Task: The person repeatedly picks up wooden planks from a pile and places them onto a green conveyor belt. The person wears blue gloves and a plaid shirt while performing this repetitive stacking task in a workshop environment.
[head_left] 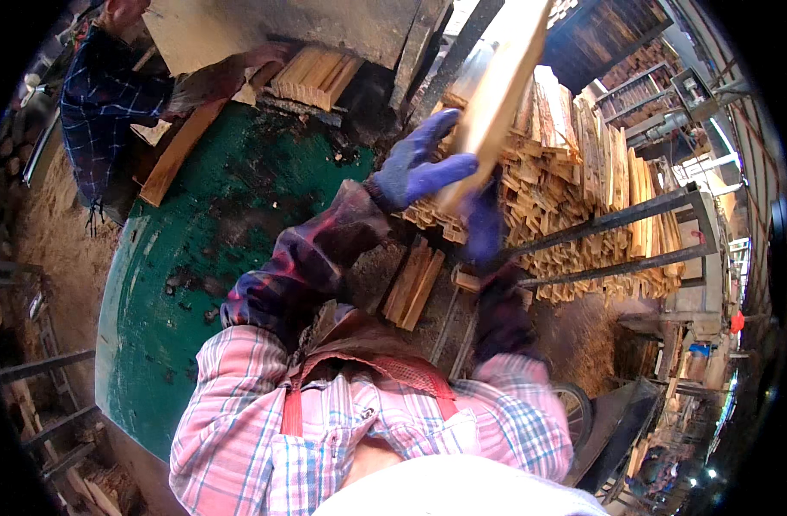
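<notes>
A long pale wooden plank (501, 99) is raised in front of me, tilted up and to the right, its near end blurred. My left hand (419, 163), in a blue-purple glove, has its fingers spread, with one fingertip at the plank's left edge. Gloved in the same colour, my right hand (484, 219) is at the plank's near end and appears to grip it; motion smears its fingers. Below my hands lie a few short wooden slats (413, 284).
A green-topped table (153, 318), strewn with dark debris, stands on my left. Across it, a co-worker's hand (260, 58) is near a bundle of slats (314, 76); a board (180, 155) lies at the edge. Stacked planks (574, 189) rise on the right behind metal bars (617, 222).
</notes>
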The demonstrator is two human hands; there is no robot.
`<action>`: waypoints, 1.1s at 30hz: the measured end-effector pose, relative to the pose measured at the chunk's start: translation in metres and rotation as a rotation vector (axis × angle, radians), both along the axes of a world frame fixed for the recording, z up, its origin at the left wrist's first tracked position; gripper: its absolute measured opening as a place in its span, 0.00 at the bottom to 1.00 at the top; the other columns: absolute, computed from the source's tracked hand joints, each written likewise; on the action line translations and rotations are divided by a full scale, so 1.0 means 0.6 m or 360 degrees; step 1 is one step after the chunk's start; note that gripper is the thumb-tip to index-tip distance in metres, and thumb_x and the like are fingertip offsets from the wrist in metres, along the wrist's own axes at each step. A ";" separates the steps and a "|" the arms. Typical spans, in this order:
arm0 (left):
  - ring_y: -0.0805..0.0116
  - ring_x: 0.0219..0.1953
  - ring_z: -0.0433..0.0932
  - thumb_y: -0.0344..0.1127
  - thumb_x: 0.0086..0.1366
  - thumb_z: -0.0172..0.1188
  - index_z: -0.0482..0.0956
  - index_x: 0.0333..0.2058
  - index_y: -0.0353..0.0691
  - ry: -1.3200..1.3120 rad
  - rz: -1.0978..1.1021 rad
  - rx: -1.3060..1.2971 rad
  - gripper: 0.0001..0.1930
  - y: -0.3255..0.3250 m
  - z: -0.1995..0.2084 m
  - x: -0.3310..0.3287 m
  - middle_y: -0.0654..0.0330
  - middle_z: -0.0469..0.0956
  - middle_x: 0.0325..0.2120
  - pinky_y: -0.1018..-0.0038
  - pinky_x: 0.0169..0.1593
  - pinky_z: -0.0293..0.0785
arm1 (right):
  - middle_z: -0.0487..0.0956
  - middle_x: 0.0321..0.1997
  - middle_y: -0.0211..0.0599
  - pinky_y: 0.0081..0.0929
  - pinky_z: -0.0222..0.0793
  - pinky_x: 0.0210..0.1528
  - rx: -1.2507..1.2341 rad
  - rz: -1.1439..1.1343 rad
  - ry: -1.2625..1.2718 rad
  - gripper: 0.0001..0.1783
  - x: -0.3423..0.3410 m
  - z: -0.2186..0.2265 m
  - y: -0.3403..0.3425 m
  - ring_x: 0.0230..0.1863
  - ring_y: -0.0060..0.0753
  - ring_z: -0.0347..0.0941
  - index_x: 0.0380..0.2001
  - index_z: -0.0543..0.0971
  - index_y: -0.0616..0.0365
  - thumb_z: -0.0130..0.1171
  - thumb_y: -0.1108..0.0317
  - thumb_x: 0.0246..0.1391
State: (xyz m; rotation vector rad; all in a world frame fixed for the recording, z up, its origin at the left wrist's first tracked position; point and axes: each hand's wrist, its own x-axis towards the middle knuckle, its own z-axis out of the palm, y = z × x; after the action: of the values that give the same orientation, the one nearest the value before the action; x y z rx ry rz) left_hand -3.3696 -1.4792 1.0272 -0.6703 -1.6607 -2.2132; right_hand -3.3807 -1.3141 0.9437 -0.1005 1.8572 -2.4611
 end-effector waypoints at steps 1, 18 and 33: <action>0.64 0.57 0.62 0.40 0.54 0.65 0.61 0.55 0.30 -0.0078 -0.0027 -0.0086 0.34 -0.001 0.008 -0.009 0.49 0.65 0.53 0.71 0.60 0.56 | 0.65 0.51 0.41 0.30 0.63 0.52 -0.0098 -0.0060 0.0099 0.34 -0.097 0.069 0.026 0.51 0.35 0.63 0.57 0.57 0.59 0.60 0.63 0.50; 0.72 0.24 0.71 0.45 0.59 0.57 0.75 0.41 0.36 -0.1471 0.0618 0.0355 0.18 -0.370 -0.356 -0.038 0.66 0.73 0.25 0.75 0.30 0.70 | 0.72 0.36 0.28 0.20 0.69 0.32 0.0385 0.0670 -0.0591 0.19 -0.150 -0.288 -0.262 0.33 0.18 0.67 0.50 0.70 0.56 0.54 0.63 0.56; 0.67 0.38 0.75 0.35 0.55 0.62 0.70 0.52 0.45 -0.0735 0.1455 -0.1510 0.24 -0.597 -0.430 -0.325 0.58 0.76 0.41 0.73 0.42 0.71 | 0.78 0.37 0.33 0.21 0.69 0.26 0.0449 0.0577 -0.1150 0.16 -0.165 -0.253 -0.295 0.29 0.24 0.74 0.47 0.71 0.53 0.51 0.60 0.56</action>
State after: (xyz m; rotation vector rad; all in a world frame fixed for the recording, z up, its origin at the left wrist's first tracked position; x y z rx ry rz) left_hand -3.5644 -1.8375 0.7690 0.4550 -2.5200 -0.9027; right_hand -3.4800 -1.4911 0.7918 0.3775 1.6355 -1.6577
